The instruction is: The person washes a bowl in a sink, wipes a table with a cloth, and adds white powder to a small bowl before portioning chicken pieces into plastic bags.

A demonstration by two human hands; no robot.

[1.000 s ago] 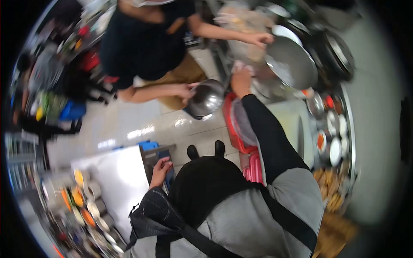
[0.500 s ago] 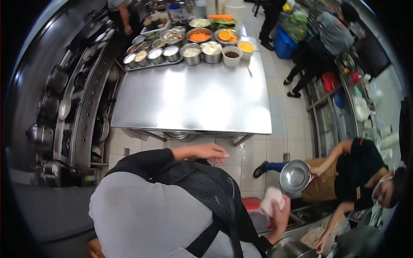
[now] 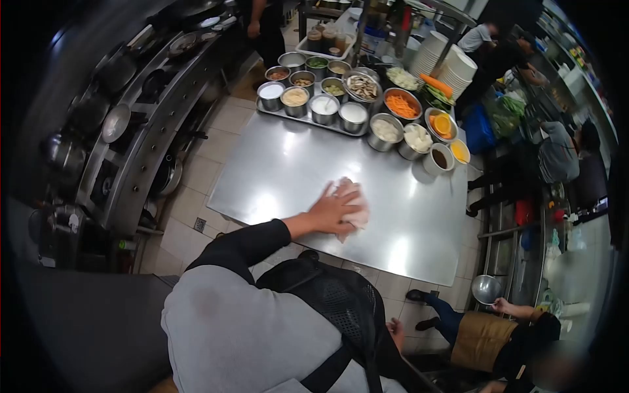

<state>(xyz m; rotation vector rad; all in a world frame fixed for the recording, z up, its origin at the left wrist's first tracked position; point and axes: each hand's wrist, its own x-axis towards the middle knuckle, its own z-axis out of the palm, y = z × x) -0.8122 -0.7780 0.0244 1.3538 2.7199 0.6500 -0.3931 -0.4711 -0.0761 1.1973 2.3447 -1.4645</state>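
The left hand (image 3: pixel 333 208) lies flat with its fingers spread, palm pressed on a crumpled white cloth (image 3: pixel 359 213) near the centre of the steel prep table (image 3: pixel 282 167). It grips nothing. The cloth sticks out to the right, past the fingertips. The right hand (image 3: pixel 395 329) is low by the torso, well apart, and its grip cannot be made out.

Top centre: tray of metal containers (image 3: pixel 308 105), with bowls of shredded carrot (image 3: pixel 402 105) and mushrooms (image 3: pixel 362 87) beside it, near stacked white plates (image 3: pixel 452 62). Left: pans (image 3: pixel 116 121) on a stove. Lower right: a co-worker holds a metal bowl (image 3: pixel 487 289).
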